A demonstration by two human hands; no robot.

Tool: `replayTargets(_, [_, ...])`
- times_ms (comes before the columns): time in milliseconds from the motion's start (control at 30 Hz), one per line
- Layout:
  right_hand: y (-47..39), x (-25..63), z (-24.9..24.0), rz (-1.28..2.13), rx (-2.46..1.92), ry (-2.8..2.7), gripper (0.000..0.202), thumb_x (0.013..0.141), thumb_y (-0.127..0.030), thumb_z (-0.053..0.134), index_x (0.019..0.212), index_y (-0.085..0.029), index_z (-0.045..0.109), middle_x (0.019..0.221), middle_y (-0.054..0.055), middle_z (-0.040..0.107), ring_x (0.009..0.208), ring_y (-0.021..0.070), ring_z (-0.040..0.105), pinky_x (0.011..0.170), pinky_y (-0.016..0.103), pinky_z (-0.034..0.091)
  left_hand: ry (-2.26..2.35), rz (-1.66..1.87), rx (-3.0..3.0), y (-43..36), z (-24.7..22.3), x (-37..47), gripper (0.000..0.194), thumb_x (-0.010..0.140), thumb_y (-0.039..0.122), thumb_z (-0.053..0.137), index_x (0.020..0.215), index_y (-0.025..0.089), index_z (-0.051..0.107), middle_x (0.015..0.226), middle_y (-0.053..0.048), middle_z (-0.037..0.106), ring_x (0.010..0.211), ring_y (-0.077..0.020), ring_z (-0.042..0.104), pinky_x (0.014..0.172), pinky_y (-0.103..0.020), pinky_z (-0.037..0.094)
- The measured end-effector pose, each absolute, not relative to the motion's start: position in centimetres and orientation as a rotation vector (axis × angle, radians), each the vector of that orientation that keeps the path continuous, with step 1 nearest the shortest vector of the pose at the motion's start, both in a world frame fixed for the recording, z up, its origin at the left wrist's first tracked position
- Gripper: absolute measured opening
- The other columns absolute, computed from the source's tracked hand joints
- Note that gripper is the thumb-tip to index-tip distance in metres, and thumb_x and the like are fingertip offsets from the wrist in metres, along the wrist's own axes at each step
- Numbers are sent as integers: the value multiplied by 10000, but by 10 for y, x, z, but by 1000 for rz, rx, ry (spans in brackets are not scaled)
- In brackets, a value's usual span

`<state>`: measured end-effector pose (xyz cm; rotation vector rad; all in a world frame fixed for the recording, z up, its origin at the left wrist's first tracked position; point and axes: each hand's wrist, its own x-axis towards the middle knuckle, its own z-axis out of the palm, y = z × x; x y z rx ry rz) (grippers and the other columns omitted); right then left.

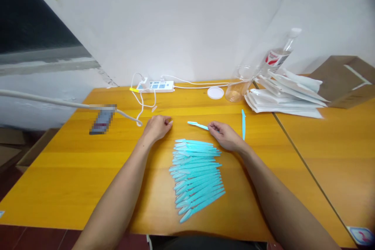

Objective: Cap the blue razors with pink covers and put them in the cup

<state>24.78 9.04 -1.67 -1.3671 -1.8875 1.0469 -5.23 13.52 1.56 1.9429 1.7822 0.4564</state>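
Several light-blue plastic sticks (199, 172) with pale capped heads lie side by side in a row on the wooden table (58, 175). Above the row, my right hand (224, 134) pinches the handle of one blue stick (197, 125), whose head points left. My left hand (158, 127) rests at the upper left of the row, fingers curled and thumb near the fingertips, with nothing visible in it. Another blue stick (243, 125) lies apart, pointing away from me, to the right of my right hand.
A power strip (159, 86) with white cables sits by the wall. Near it are a round white lid (215, 92), a clear jar (236, 88), a bottle (277, 60), white packets (281, 95) and a cardboard box (345, 82). A pixelated phone-like object (102, 121) lies left.
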Motion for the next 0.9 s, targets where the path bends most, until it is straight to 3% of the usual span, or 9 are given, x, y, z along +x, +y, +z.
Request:
replayTargets(67, [90, 248, -17, 1052, -1358, -1888, 283, 974, -417, 461, 899, -185, 605, 854, 24, 662, 774, 164, 573, 704, 267, 416, 1789, 418, 1907, 145, 14, -50, 152, 708, 326, 696, 796, 218, 757, 708, -30, 717, 677, -216, 623, 658, -307, 379])
replayTargets(167, [90, 248, -16, 1062, -1349, -1888, 276, 974, -409, 460, 905, -185, 606, 852, 21, 662, 768, 160, 571, 704, 263, 416, 1669, 459, 1817, 148, 16, -51, 216, 734, 380, 683, 823, 198, 755, 701, -30, 717, 657, -199, 622, 643, -298, 415])
replayTargets(267, [91, 248, -14, 1070, -1346, -1900, 278, 974, -406, 459, 893, -183, 604, 838, 17, 655, 755, 155, 561, 694, 260, 409, 1460, 752, 1521, 135, 17, -51, 301, 735, 462, 737, 839, 181, 746, 720, -23, 712, 646, -154, 593, 658, -273, 444])
replayTargets(433, [91, 249, -12, 1094, -1347, -1917, 287, 969, -414, 463, 899, -178, 611, 826, 14, 643, 750, 155, 551, 688, 260, 407, 1345, 1091, 1034, 109, 2, -41, 438, 583, 483, 896, 812, 150, 727, 708, -18, 699, 614, -111, 571, 647, -247, 456])
replayTargets(900, [87, 249, -5, 1229, -1286, -1890, 357, 968, -497, 480, 886, -189, 641, 820, 2, 620, 774, 168, 547, 697, 260, 429, 1320, 1051, 989, 87, -10, -26, 500, 598, 516, 905, 847, 130, 708, 729, -51, 747, 654, -139, 665, 720, -277, 509])
